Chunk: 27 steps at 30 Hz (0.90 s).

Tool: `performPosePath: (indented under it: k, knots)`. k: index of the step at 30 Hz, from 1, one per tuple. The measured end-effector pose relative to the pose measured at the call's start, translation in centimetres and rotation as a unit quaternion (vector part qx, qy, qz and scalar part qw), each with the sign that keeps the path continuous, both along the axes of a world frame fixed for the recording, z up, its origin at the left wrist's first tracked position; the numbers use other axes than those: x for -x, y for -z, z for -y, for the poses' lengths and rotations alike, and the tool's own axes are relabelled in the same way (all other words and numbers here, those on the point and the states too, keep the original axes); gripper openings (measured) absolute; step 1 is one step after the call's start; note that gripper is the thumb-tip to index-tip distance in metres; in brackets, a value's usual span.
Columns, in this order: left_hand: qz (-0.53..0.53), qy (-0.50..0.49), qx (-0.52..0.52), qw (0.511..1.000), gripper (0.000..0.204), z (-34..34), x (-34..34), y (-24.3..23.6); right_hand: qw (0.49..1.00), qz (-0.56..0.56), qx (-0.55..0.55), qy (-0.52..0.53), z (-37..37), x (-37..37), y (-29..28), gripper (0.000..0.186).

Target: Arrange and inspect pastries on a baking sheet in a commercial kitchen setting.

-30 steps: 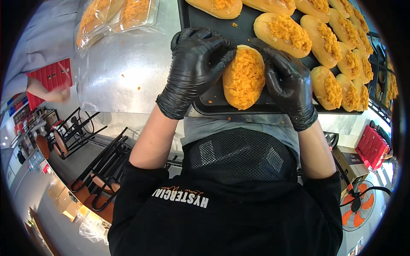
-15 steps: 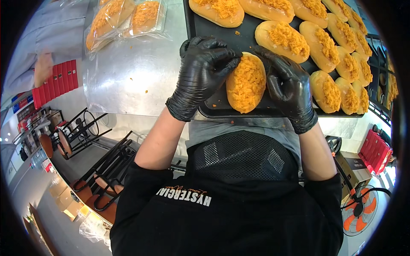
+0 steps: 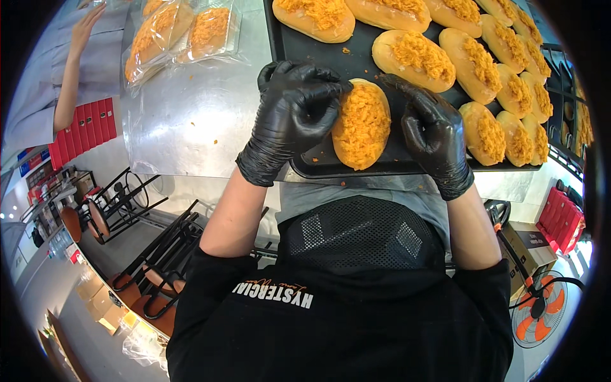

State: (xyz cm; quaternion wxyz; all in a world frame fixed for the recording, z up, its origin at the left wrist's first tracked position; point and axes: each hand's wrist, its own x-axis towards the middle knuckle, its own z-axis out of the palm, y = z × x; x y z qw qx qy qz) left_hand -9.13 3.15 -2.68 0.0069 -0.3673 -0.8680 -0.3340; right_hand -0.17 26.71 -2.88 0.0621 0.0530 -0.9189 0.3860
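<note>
Head view, the only one. We see both gloved hands at one topped bun (image 3: 361, 124), which sits near the front edge of the dark tray (image 3: 359, 58), upright on its base, orange shreds heaped over its top. Against half a second ago, the bun keeps about the same spot on the tray; the whole scene just sits a touch further left in view.

Left hand (image 3: 289, 118): its fingers stay bent toward the thumb, tips together at the bun's upper left edge. We cannot tell whether they pinch bun or shreds. Right hand (image 3: 439, 130): it now stands slightly off the bun's right side, the gap wider than before, fingers reaching toward the bun's upper right. We can't tell how far these are open or whether the tips have hold of anything.

Biggest change is at far left: a co-worker's hand (image 3: 86, 27), a blur half a second ago near the red stack (image 3: 86, 134), is now raised well above it, with the bare forearm showing. Unchanged: the other topped buns (image 3: 414, 60) fill the tray's back and right, and the wrapped buns (image 3: 162, 38) lie on the metal surface (image 3: 197, 95) left of the tray.
</note>
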Motion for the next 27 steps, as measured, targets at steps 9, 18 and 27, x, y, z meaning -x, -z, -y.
performPosePath:
  k: [9, 18, 27]
  knots:
    - [-0.066, -0.115, -0.029, 0.991, 0.025, 1.1, -1.7, -1.2, 0.995, -0.016, 0.072, 0.068, -0.7, -1.9, 0.2, 0.029]
    - [-0.046, -0.184, -0.032, 0.981, 0.005, 3.3, -6.0, -3.1, 0.977, 0.038, 0.076, 0.198, -6.1, -6.9, 0.2, 0.024]
    - [0.022, -0.336, -0.035, 0.941, 0.042, 9.3, -10.3, -2.4, 0.843, 0.234, 0.483, -0.024, -21.2, -14.4, 1.2, 0.021]
